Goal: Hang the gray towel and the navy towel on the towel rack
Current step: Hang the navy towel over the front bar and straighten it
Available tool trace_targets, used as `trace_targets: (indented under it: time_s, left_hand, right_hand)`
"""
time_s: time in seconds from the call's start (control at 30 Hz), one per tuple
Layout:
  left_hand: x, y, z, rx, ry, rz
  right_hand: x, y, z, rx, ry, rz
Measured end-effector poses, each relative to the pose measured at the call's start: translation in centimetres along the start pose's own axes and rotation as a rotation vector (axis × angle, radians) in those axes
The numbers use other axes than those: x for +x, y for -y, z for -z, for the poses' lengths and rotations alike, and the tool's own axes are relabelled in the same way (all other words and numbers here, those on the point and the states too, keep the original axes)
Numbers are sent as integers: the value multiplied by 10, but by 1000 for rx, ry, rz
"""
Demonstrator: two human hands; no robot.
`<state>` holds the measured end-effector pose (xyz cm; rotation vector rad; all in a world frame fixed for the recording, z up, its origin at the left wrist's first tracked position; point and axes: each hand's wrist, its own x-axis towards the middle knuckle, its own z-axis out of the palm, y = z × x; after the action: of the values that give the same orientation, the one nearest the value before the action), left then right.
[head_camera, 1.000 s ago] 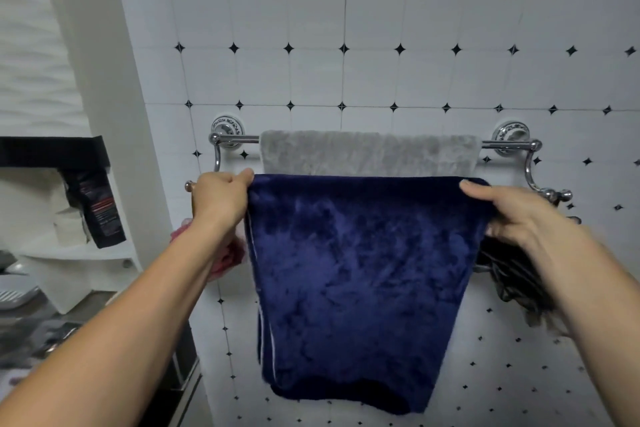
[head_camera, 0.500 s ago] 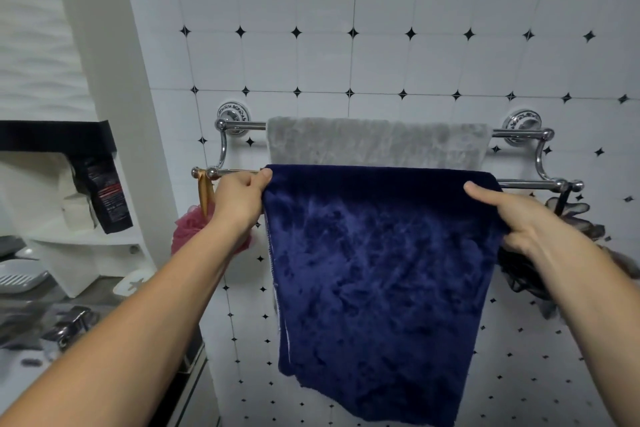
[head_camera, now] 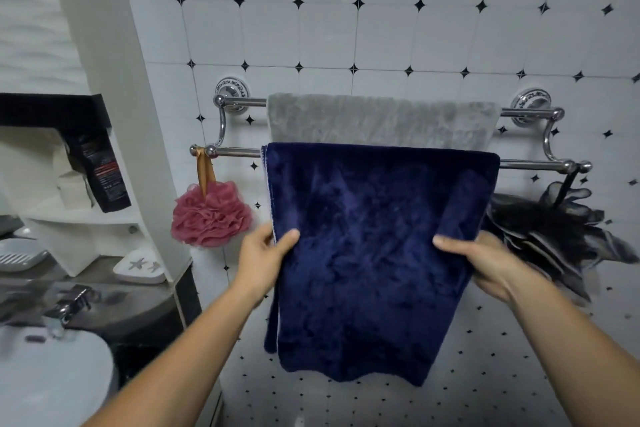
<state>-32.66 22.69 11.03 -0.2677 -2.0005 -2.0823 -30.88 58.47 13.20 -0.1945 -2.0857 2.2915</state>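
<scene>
The navy plush towel (head_camera: 377, 236) hangs folded over the front bar of the chrome double-bar towel rack (head_camera: 239, 151), at six o'clock from the gray plush towel (head_camera: 381, 120), which is draped over the rear bar. My left hand (head_camera: 263, 256) pinches the navy towel's left edge, thumb on the front face; my right hand (head_camera: 485, 260) pinches the right edge the same way. To finish well, I judge I should tug both edges down evenly and flatten the folds so the drape sits square and balanced. I should avoid brushing the pink mesh bath pouf (head_camera: 211, 213) at nine o'clock and the black mesh pouf (head_camera: 554, 229) at three o'clock.
</scene>
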Motion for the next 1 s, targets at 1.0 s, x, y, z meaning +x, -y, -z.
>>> trace_targets:
  time_s: [1.0]
  left_hand:
    - [78,-104,-5,106,-406,-28]
  right_hand:
    - [12,122,-7,-111,-579,301]
